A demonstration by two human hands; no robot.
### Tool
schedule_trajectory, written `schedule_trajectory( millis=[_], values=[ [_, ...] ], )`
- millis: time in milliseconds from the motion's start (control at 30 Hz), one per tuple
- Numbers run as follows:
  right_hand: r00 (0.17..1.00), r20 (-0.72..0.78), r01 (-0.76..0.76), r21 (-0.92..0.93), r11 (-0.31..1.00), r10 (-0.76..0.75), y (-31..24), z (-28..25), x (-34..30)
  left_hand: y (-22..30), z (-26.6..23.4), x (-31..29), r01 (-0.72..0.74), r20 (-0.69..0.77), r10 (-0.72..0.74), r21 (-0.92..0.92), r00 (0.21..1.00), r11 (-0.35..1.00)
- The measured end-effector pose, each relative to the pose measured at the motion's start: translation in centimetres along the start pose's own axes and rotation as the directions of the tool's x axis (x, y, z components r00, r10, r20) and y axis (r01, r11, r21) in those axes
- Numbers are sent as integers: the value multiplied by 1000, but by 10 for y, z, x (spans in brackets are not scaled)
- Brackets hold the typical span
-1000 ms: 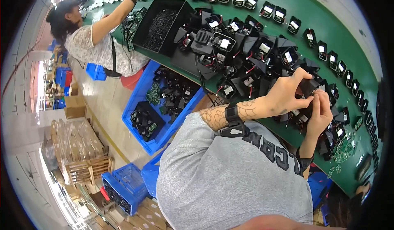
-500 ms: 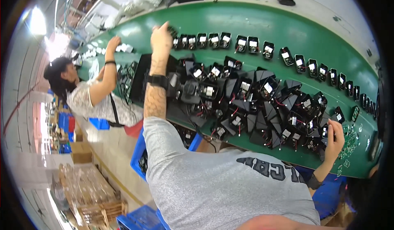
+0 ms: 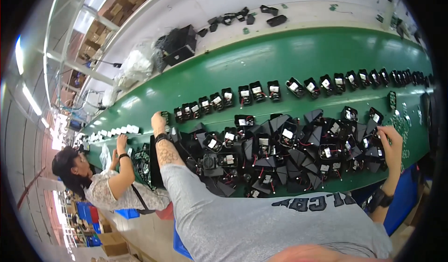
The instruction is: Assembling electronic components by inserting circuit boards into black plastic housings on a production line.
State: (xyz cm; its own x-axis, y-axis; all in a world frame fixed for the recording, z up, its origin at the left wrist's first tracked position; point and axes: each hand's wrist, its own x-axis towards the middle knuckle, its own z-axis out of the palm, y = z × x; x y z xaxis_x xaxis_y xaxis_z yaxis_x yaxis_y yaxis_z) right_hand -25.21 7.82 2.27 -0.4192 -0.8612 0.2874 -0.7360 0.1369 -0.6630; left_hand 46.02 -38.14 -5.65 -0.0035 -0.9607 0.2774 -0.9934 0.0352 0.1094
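My left hand (image 3: 159,122) reaches far out to the left end of a row of small black housings (image 3: 216,101). Its fingers are closed on one dark housing (image 3: 165,117), which is partly hidden. At the right end of a heap of black parts, my right hand (image 3: 392,140) hovers with loosely bent fingers apart, close to an open housing (image 3: 375,116) with a white label. I see nothing held in it. The heap mixes wedge-shaped black covers (image 3: 295,157) with open housings (image 3: 264,145) showing white labels and red wires.
Green circuit boards (image 3: 400,124) lie scattered at the right of the green table (image 3: 298,52). A black box (image 3: 179,47) and clear plastic bags (image 3: 137,66) stand along the back. A co-worker (image 3: 107,182) works at the left, near a line of white pieces (image 3: 116,131).
The view has swung, so the table sits lower and more of the back wall shows. My left hand remains at the row's left end; my right hand remains at the heap's right end.
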Motion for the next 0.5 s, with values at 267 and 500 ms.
schedule_trajectory(
  millis=[267,500],
  values=[
    [924,381,-111,328,938,-24,-84,16,85,60,-19,8,99,209,-65,-155,976,983],
    [777,626,119,-40,992,-68,-114,165,173,136,-14,-2,265,508,-96,-273,856,925]
  ],
)
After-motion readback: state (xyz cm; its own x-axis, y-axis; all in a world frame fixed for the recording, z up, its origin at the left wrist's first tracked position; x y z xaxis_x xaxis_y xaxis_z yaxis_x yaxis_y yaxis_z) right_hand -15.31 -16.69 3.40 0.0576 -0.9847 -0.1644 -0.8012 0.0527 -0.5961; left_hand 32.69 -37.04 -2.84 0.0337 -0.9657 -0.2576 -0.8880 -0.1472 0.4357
